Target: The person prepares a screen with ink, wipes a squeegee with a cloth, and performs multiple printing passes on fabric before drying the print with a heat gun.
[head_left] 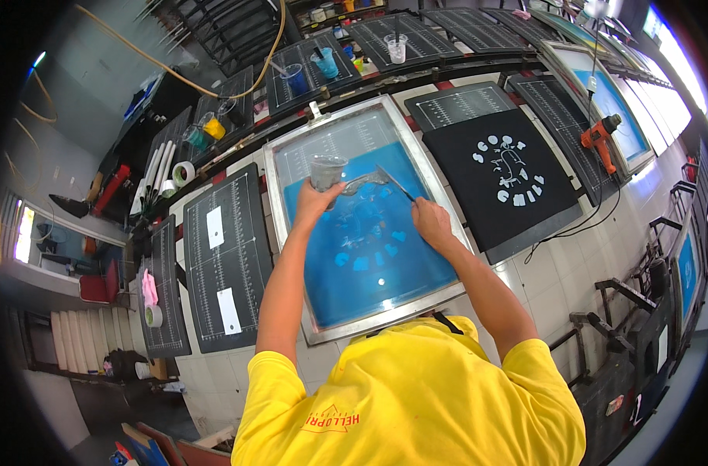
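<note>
My left hand [317,203] is closed around a clear plastic cup [327,165] with grey ink in it, held over the upper part of a screen printing frame [387,312]. A spatula [395,183] is gripped in my right hand [432,224], its blade pointing up and left toward the cup. Grey ink [366,181] shows between the cup and the blade; whether it lies on the mesh or hangs above it is hard to tell. The blue mesh [346,299] carries a ring of lighter stencil shapes.
On the right a black shirt [478,206] with a white print lies on a platen, with an orange heat gun [600,144] and its cable beyond. Ink cups, including a light-blue one [327,64], stand along the far platens. Tape rolls [183,173] sit at the left.
</note>
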Action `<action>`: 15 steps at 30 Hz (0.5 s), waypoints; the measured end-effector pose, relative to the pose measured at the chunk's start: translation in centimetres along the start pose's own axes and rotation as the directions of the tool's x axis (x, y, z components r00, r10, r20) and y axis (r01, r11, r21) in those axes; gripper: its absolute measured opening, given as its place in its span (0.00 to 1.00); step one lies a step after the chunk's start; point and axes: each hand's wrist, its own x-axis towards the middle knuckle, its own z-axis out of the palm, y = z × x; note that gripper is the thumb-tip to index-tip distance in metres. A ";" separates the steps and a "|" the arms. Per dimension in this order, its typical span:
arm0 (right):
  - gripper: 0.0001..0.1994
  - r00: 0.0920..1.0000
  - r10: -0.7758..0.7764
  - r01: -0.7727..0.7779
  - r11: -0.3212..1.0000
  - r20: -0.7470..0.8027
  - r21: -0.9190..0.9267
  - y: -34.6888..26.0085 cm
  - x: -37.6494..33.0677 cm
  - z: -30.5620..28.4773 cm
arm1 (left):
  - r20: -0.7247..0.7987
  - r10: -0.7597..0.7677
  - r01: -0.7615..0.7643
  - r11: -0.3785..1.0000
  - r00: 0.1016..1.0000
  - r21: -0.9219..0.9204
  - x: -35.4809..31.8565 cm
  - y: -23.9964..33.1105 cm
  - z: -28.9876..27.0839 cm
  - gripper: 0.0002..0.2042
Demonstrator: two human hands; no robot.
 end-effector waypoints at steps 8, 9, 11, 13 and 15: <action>0.08 0.991 -0.014 0.025 0.996 0.131 -0.082 -2.3 -1.5 3.9 | -0.069 -0.039 0.028 0.989 0.997 -0.147 -2.2 -3.5 -4.8 0.33; 0.08 0.986 -0.042 0.057 0.994 0.161 -0.091 -3.1 -1.5 4.5 | -0.086 -0.041 0.028 0.988 0.995 -0.153 -2.6 -4.0 -5.5 0.33; 0.07 0.983 -0.056 0.076 0.991 0.173 -0.113 -4.1 -1.6 5.7 | -0.130 -0.057 0.040 0.991 0.990 -0.131 -3.6 -3.3 -5.7 0.34; 0.06 0.977 -0.101 0.127 0.984 0.188 -0.128 -6.1 -2.1 6.7 | -0.180 -0.063 0.043 0.992 0.982 -0.116 -4.3 -3.6 -6.8 0.34; 0.06 0.969 -0.156 0.186 0.971 0.192 -0.149 -7.8 -2.6 7.7 | -0.209 -0.052 0.029 0.993 0.976 -0.111 -4.4 -4.6 -7.7 0.34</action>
